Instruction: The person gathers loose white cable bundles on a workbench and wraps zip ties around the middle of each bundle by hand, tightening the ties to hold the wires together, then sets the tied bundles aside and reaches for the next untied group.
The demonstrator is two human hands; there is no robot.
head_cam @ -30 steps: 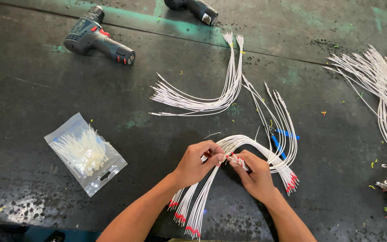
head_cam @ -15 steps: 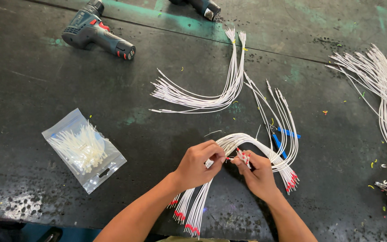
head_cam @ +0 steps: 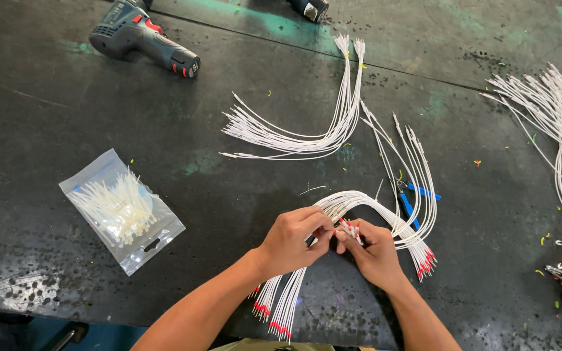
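On black table: two hands, left hand and right hand, each grip clamped on one white wire bundle.

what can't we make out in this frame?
- Head view: where the left hand and right hand meet on the white wire bundle, the fingers cover what the grip pinches.
- Blue-handled cutters: jaws lie under wires.
- Second tool: cut by top edge.

Even, fairly bright overhead light; sharp focus, soft shadows, faint tabletop sheen.
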